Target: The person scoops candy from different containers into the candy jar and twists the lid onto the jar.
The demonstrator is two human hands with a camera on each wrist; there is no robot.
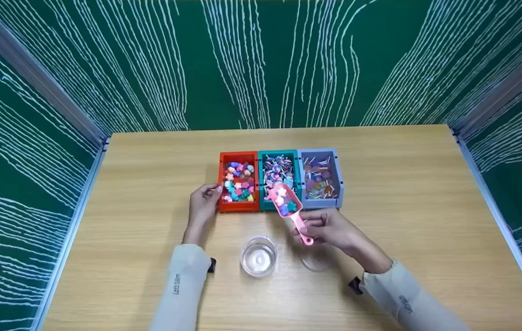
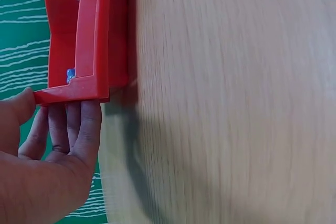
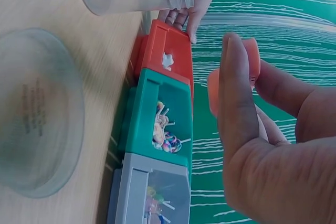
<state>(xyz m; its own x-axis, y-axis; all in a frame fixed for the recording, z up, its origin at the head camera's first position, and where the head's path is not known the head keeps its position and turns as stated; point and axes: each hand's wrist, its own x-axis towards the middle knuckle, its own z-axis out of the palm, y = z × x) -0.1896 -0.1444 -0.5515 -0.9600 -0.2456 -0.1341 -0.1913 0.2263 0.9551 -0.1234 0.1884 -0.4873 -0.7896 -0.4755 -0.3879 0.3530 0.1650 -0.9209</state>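
Observation:
My left hand (image 1: 203, 209) grips the left side wall of the red bin (image 1: 239, 207). In the left wrist view its thumb lies at the wall's edge and the fingers (image 2: 86, 129) press against the outside. Small colourful star-shaped pieces (image 1: 239, 191) lie in the red bin. My right hand (image 1: 334, 230) holds a pink scoop (image 1: 299, 222) by its handle, over the front of the green bin (image 1: 267, 206). Several star pieces (image 1: 281, 200), pale pink, purple and green, sit in the scoop. Only bits of the scoop show behind the fingers in the right wrist view.
The green bin holds swirl-coloured lollipop-like pieces (image 1: 275, 171) with white sticks. Joined to its right, a grey bin (image 1: 323, 203) contains translucent ones. A clear jar (image 1: 259, 257) stands upright in front, with a clear round disc (image 3: 39, 114) flat beside it, below my right hand.

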